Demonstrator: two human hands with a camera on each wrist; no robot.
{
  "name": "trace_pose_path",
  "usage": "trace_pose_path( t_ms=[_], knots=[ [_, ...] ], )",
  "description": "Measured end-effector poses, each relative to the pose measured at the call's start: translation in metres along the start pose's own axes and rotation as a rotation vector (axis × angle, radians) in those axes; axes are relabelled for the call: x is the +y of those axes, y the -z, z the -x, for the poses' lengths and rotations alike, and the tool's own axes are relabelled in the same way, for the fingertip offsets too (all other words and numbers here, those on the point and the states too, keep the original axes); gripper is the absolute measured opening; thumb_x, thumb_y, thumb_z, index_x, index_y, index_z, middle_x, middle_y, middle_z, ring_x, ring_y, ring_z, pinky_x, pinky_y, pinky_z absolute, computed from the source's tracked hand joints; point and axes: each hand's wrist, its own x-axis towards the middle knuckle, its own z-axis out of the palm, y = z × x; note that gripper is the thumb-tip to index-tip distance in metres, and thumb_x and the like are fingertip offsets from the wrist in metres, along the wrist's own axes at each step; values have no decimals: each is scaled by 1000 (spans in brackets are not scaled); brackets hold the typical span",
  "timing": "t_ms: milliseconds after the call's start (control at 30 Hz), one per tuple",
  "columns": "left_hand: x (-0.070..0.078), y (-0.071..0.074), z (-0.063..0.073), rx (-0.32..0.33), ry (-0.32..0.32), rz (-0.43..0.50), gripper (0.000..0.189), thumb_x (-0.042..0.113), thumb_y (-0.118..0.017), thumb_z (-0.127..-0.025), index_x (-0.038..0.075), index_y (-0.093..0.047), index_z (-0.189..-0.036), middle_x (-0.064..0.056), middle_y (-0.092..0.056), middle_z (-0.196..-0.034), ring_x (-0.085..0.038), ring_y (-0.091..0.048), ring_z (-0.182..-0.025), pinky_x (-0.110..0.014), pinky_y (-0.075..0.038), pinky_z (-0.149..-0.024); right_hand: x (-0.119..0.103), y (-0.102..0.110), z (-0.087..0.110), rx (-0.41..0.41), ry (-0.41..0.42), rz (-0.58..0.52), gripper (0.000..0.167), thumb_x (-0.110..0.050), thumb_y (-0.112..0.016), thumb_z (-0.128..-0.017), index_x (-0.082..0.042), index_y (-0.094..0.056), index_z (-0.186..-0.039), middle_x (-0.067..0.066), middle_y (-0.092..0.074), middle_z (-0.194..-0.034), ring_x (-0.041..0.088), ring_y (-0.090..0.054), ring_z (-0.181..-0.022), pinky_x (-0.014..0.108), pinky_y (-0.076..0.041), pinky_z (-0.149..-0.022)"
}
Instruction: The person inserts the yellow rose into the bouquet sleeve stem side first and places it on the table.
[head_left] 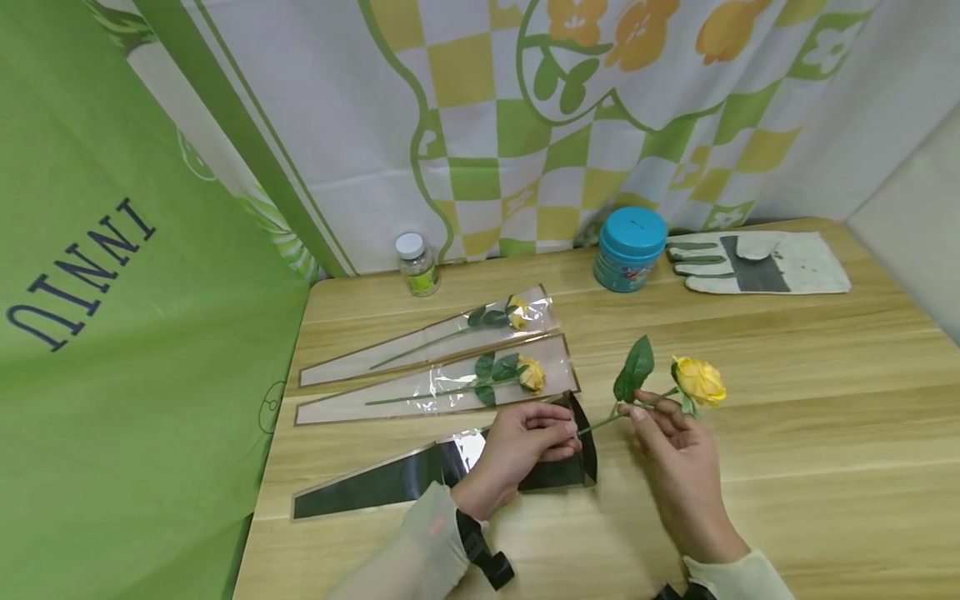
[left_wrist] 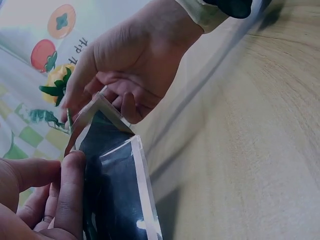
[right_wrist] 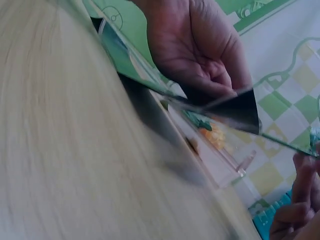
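Observation:
A yellow artificial rose [head_left: 699,381] with a green leaf [head_left: 635,369] is pinched by its stem in my right hand [head_left: 678,462], the bloom pointing right. Its stem runs left to the mouth of a long, tapered flower sleeve [head_left: 360,489] with a black back and clear front. My left hand [head_left: 517,450] pinches the sleeve at its wide end, whose mouth gapes. In the left wrist view, the sleeve [left_wrist: 117,185] stands raised off the table at its mouth. How far the stem reaches inside is hidden behind my left fingers.
Behind the black sleeve lie two pale sleeves, each with a yellow rose, the nearer sleeve [head_left: 330,410] and the farther sleeve [head_left: 337,367]. Along the table's back stand a white-capped jar [head_left: 417,267] and a blue tub [head_left: 630,250], with work gloves [head_left: 802,262] to the right.

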Motion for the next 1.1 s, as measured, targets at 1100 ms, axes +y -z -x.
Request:
trace_pose_path(
  t_ms=[1100],
  knots=[
    [12, -4, 2, -36, -31, -141, 14, -4, -74, -90, -7, -73, -104, -16, -73, -90, -22, -74, -77, -28, -63, -71, 6, -9, 9, 113, -110, 50, 18, -5, -81, -88, 8, -71, -94, 9, -73, -83, 14, -61, -62, 22, -55, -54]
  ],
)
